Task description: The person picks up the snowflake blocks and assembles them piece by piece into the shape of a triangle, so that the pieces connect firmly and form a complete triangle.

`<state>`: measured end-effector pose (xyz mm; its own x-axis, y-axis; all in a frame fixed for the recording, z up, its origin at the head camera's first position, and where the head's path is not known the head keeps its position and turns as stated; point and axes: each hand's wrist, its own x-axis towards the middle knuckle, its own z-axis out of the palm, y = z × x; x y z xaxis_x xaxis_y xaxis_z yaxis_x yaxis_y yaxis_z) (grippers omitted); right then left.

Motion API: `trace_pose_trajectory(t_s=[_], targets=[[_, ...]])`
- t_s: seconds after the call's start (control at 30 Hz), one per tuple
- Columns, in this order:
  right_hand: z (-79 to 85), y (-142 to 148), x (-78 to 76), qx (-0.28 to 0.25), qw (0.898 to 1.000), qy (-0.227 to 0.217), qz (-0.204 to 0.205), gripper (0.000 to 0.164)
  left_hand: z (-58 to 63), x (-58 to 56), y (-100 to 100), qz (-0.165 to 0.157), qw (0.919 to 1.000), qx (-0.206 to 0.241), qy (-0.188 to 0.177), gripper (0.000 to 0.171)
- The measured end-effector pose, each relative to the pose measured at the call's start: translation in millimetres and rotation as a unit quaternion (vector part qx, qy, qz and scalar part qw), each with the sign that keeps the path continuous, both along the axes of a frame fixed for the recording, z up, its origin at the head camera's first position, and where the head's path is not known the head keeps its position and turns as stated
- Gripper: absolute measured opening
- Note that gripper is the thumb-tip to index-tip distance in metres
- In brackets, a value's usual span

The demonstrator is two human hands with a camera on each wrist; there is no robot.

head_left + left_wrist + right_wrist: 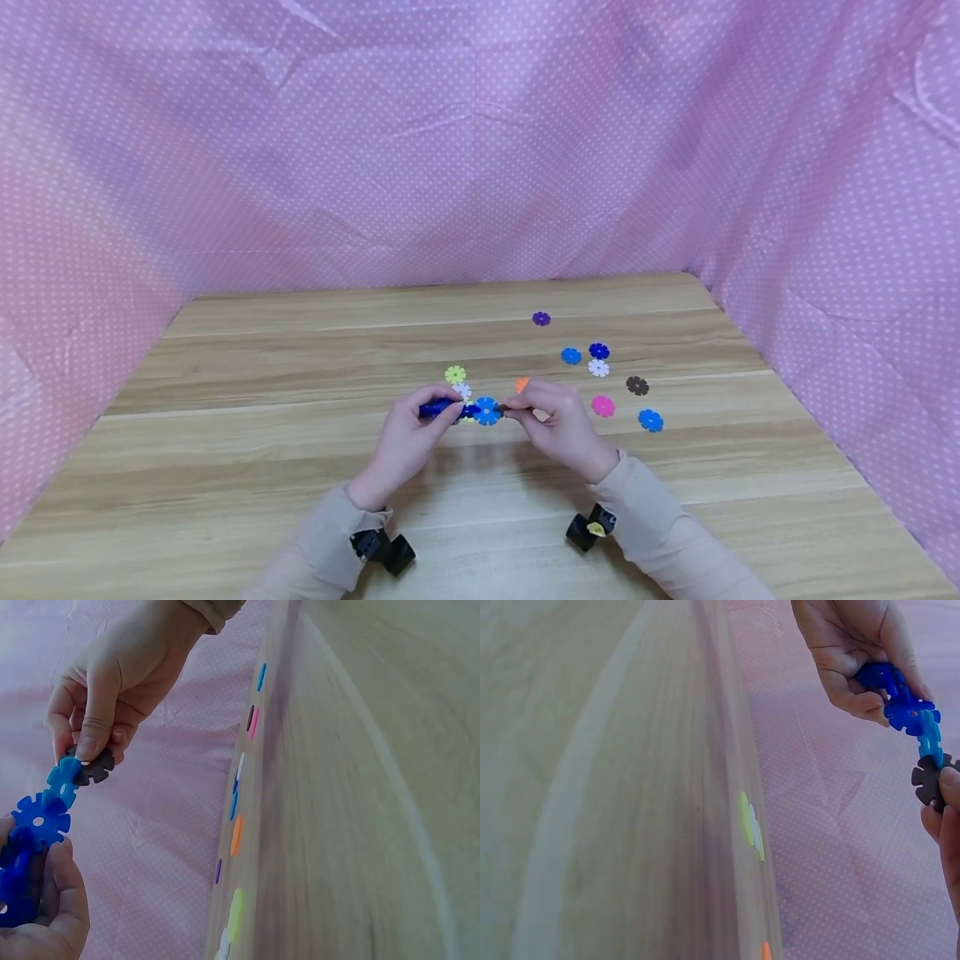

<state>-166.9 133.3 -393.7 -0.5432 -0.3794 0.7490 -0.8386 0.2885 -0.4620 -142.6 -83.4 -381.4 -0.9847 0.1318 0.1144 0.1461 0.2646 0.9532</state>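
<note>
My left hand grips a short chain of dark blue notched discs, slotted together at angles. A lighter blue notched disc is joined to the free end of that chain. Between thumb and fingers, my right hand pinches a dark brown notched disc. In the right wrist view the brown disc's edge meets the light blue one; how deeply the slots engage is hard to tell. Both hands hold the pieces above the table, and my left fingers hide part of the dark blue chain.
On the wooden table lie loose notched discs: yellow-green, white and orange near the hands. Farther right are purple, pink, brown and several blue ones. Pink dotted cloth surrounds the table.
</note>
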Motion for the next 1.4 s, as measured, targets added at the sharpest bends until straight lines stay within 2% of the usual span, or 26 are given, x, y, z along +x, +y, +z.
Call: trace_pose_trajectory(t_s=[0.1,0.17,0.23,0.33,0.43,0.53,0.63,0.7,0.83,0.97,1.03,1.1,1.3,1.4], targets=[[-0.8,-1,-0.1,0.010,1.000,-0.016,0.001,0.020,-0.3,-1.3,-3,0.002,0.9998,-0.019,-0.002,0.013],[0.7,-2,1.0,0.020,0.999,-0.044,-0.003,0.018,0.1,-3.3,-5,0.006,0.9991,-0.040,-0.007,0.017],[3.1,-2,2.6,0.030,0.995,-0.094,-0.009,0.015,1.0,-5.7,-6,0.010,0.9981,-0.058,-0.017,0.021],[8.1,-1,5.2,0.045,0.983,-0.175,-0.027,0.011,4.0,-8.6,-8,0.007,0.9973,-0.065,-0.032,0.029],[11.3,-1,5.9,0.064,0.969,-0.234,-0.042,0.009,6.5,-11.4,-9,-0.004,0.9985,-0.029,-0.045,0.036],[11.6,-1,4.5,0.088,0.956,-0.277,-0.045,0.007,7.9,-14.0,-9,-0.023,0.9974,0.041,-0.055,0.043],[11.3,-2,2.6,0.084,0.936,-0.340,-0.041,0.005,8.8,-14.5,-10,-0.028,0.9927,0.099,-0.063,0.047],[11.5,-3,1.1,0.050,0.916,-0.398,-0.028,0.006,8.2,-14.3,-10,-0.027,0.9909,0.117,-0.062,0.050],[13.5,-7,-1.7,-0.047,0.872,-0.487,-0.001,0.010,4.7,-13.2,-7,-0.018,0.9948,0.084,-0.054,0.061],[14.7,-16,-2.2,-0.106,0.845,-0.524,0.017,0.013,-0.3,-11.7,0,-0.028,0.9977,0.044,-0.042,0.071],[14.1,-22,-1.8,-0.114,0.838,-0.533,0.018,0.015,-2.4,-11.1,4,-0.033,0.9983,0.036,-0.031,0.074],[13.1,-28,-1.5,-0.115,0.837,-0.536,0.013,0.016,-3.7,-10.5,8,-0.034,0.9986,0.035,-0.017,0.075],[11.3,-39,-0.1,-0.090,0.852,-0.516,-0.018,0.017,-4.9,-8.9,10,-0.025,0.9993,0.026,0.007,0.078],[10.6,-42,-0.6,-0.084,0.856,-0.510,-0.017,0.017,-5.2,-8.0,8,-0.012,0.9995,0.027,0.014,0.077]])
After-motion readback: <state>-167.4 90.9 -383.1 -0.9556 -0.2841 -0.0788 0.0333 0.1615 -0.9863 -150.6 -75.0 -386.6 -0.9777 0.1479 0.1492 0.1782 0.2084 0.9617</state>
